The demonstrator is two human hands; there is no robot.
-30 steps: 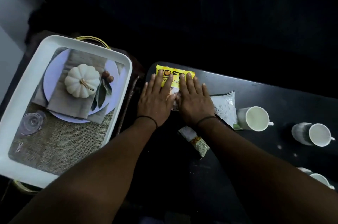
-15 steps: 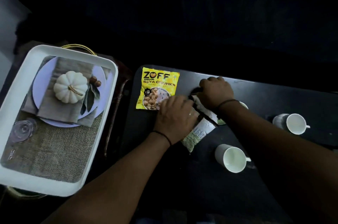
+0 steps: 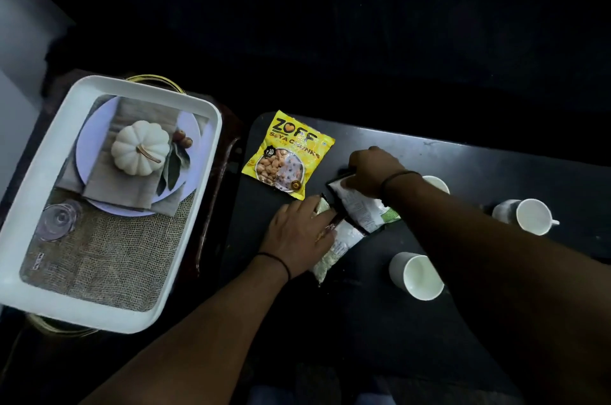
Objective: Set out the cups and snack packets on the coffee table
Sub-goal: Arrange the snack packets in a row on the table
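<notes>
A yellow soya chunks packet lies flat at the far left end of the black coffee table. My left hand rests on a pale, speckled snack packet with fingers closed over it. My right hand grips the dark top corner of a white and green packet just to the right. Three white cups are on the table: one near me, one to the right, and one mostly hidden behind my right wrist.
A white tray sits to the left on a separate stand; its bottom shows a pumpkin, a plate and burlap. The space beyond the table is dark. The table's left edge lies close to the tray stand.
Both hands left the yellow packet, which now lies uncovered. My left hand went onto the speckled packet and my right took the white and green one. The view shifted right.
</notes>
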